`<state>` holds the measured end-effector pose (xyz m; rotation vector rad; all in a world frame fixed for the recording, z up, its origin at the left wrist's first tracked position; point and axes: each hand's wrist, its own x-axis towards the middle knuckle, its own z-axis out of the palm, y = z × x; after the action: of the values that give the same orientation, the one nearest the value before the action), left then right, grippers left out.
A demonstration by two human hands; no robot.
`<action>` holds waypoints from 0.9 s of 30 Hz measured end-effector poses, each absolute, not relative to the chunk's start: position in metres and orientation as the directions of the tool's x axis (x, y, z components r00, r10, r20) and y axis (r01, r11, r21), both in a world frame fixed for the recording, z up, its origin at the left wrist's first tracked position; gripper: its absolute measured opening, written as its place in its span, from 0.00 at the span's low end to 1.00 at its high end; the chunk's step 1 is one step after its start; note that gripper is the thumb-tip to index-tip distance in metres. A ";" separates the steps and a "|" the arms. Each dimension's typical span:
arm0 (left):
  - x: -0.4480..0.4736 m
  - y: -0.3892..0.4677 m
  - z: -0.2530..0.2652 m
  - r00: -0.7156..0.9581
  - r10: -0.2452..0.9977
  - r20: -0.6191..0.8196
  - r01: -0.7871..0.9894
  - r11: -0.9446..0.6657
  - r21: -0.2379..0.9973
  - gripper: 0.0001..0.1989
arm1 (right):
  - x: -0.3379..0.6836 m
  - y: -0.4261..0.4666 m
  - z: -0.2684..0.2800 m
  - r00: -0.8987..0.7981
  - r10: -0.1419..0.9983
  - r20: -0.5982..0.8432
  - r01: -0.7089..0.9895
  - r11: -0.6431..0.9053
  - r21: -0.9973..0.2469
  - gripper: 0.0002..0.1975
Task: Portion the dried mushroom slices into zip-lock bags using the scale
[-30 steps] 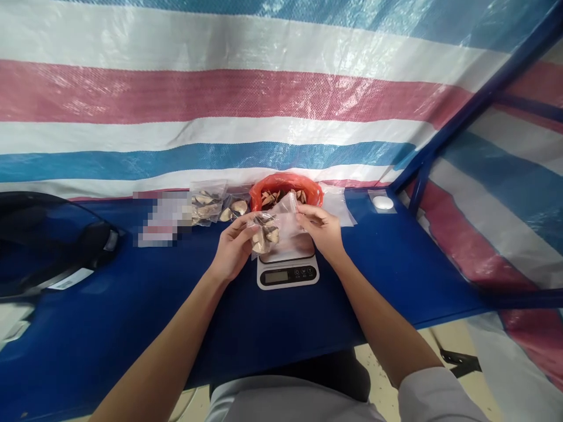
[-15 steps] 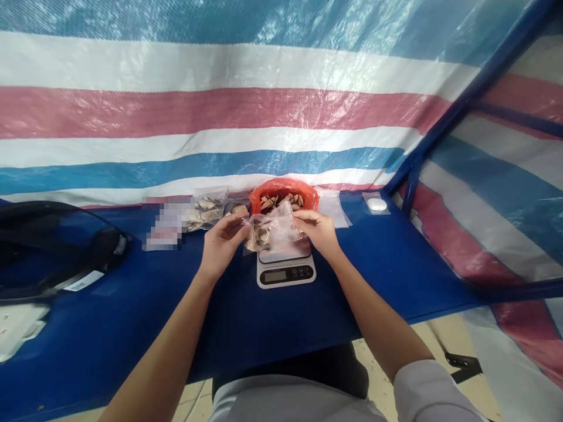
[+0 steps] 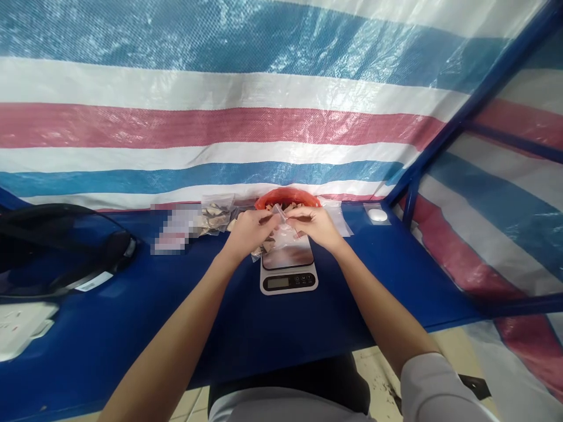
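Observation:
Between my hands is a clear plastic zip bag [image 3: 285,235] with dried brown slices in its lower left part. My left hand [image 3: 253,231] pinches the bag's upper edge with thumb and fingers. Close beside it, my right hand [image 3: 317,225] pinches the same edge from the right. Under the bag stands a white digital kitchen scale [image 3: 289,282] with a dark display strip; the digits are too faint to read. Behind my hands, a red plastic bag [image 3: 288,194] stands open with more dried slices inside, partly hidden by the hands and the clear bag.
Filled clear bags [image 3: 215,218] lie left of the red bag, near a blurred-out patch. Flat clear bags [image 3: 339,218] lie to its right, and a white oval object [image 3: 377,215] farther right. Black headgear [image 3: 116,252] and a white power strip [image 3: 24,325] sit at the left on the blue table [image 3: 281,334].
My left hand has moved right, from the bag's filled side to its upper edge. Both hands are now close together. The camera view has tilted up slightly.

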<state>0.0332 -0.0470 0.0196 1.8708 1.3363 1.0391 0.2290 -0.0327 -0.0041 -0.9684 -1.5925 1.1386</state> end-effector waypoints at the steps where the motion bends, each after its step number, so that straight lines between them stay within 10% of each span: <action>1: 0.035 -0.044 0.018 0.174 0.965 0.195 0.423 -0.252 0.870 0.17 | 0.229 -0.031 -0.004 -0.280 0.931 0.233 0.097 0.269 -0.958 0.15; 9: 0.038 -0.025 0.006 0.219 0.974 -0.053 0.127 0.026 0.992 0.22 | 0.232 -0.028 -0.004 -0.369 0.903 0.218 0.182 0.300 -0.936 0.13; 27: 0.037 -0.017 -0.009 0.203 0.973 -0.112 -0.093 0.133 0.987 0.18 | 0.232 -0.013 0.019 -0.476 0.864 0.162 0.447 0.397 -0.802 0.14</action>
<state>0.0369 -0.0174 -0.0088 1.1300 1.0436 1.0238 0.2324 -0.0130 0.0189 -1.1160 -2.0828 0.9448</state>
